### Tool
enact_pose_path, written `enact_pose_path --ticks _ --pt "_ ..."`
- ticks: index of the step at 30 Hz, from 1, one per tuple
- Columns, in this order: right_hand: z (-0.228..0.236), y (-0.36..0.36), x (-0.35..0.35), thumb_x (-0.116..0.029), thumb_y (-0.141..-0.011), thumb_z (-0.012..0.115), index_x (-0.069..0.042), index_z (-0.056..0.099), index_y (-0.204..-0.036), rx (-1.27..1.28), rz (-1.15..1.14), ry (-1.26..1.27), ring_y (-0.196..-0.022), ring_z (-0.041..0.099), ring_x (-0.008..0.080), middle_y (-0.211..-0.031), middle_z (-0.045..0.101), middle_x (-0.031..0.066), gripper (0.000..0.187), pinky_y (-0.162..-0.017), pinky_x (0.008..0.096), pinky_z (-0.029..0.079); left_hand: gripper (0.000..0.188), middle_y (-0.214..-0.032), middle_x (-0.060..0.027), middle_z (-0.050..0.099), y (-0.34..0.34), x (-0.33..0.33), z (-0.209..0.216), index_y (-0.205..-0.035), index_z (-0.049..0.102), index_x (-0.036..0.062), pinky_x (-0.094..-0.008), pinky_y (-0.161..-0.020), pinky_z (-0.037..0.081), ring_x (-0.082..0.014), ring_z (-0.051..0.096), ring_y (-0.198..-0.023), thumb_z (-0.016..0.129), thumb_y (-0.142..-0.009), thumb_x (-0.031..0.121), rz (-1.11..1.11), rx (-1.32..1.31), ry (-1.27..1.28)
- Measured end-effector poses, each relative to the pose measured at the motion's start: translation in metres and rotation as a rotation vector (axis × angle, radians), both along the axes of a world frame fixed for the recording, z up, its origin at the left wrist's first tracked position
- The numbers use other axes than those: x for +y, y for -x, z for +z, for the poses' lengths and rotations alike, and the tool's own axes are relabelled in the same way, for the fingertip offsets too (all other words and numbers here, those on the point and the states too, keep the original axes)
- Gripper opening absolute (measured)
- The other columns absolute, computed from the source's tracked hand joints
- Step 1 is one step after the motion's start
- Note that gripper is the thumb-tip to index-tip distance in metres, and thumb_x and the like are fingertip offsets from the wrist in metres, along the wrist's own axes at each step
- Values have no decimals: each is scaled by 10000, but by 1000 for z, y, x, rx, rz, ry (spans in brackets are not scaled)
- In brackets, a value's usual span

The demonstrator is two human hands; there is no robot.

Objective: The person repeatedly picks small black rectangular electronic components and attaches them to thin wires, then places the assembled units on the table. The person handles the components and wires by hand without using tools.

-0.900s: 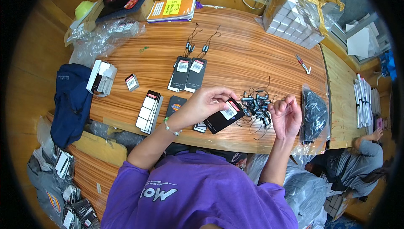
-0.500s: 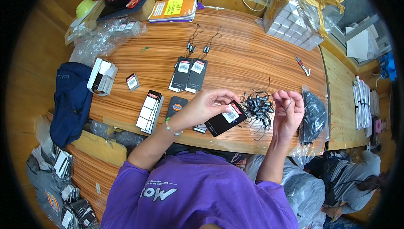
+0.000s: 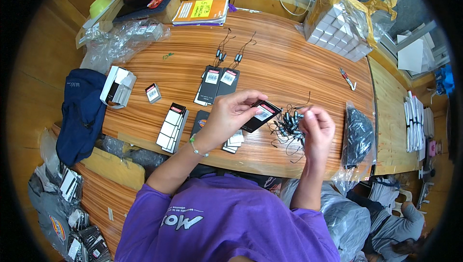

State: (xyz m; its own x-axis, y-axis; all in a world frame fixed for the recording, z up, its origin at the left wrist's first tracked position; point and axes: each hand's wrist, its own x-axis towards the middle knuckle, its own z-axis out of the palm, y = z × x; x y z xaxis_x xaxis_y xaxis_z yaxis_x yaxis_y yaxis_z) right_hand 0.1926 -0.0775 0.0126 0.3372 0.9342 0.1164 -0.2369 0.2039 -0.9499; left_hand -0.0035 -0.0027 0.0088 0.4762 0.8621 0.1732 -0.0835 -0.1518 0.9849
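Note:
My left hand [image 3: 226, 117] pinches a black hang tag [image 3: 266, 111] with a white sticker and a red band, held tilted above the table. To its right, my right hand [image 3: 319, 129] has its fingertips pinched together on what looks like a thin dark tag string, mostly hidden by the fingers. Between the hands lies a tangled pile of black tag strings [image 3: 288, 126] with small dark toggles. Beyond my left hand, strung dark hang tags [image 3: 210, 82] lie in two overlapping stacks. Partly behind my left wrist are more dark tags [image 3: 199, 121] and white-faced ones [image 3: 234, 141].
A stack of white label cards [image 3: 170, 128], a small tag stack [image 3: 153, 93] and an open white box [image 3: 118, 87] stand left. Cutters [image 3: 347, 78] and a plastic-bagged black bundle [image 3: 358, 134] lie right. A wrapped block of white boxes [image 3: 337, 33] sits far right. Another person's sleeve [image 3: 402, 233] shows lower right.
My right hand has moved left and down toward the string pile, its fingers closing more tightly. The black tag in my left hand has risen slightly and tilted.

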Motion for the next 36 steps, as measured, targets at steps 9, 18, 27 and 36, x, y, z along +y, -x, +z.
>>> enact_pose_path --ticks 9,18,27,36 --pt "2 40 5 -24 -773 649 13 636 -813 -828 -190 -32 -487 454 73 -600 562 34 56 -437 228 334 336 -1009 -59 621 -1 -3 7 -1081 599 18 -230 -797 520 -109 595 -912 649 -757 -56 41 -71 3" --pt "0 48 8 2 -716 646 -1 593 -707 -951 -223 -173 -498 482 203 -598 527 93 55 -472 301 376 318 -1024 -68 620 1 -1 2 -1072 601 8 -229 -798 515 -112 599 -907 629 -766 -72 33 -77 -20" --pt "-1 51 15 14 -677 646 -2 575 -676 -976 -205 -215 -534 476 221 -599 507 91 73 -498 322 380 294 -1012 -70 618 0 -1 3 -1062 601 0 -228 -799 514 -113 600 -903 615 -779 -75 42 -65 -30" --pt "1 51 16 6 -687 643 0 580 -686 -979 -203 -203 -535 485 214 -605 522 89 63 -500 315 387 264 -956 -47 621 -2 -1 -2 -1061 610 5 -221 -777 518 -92 598 -869 586 -806 -58 64 -95 -26"
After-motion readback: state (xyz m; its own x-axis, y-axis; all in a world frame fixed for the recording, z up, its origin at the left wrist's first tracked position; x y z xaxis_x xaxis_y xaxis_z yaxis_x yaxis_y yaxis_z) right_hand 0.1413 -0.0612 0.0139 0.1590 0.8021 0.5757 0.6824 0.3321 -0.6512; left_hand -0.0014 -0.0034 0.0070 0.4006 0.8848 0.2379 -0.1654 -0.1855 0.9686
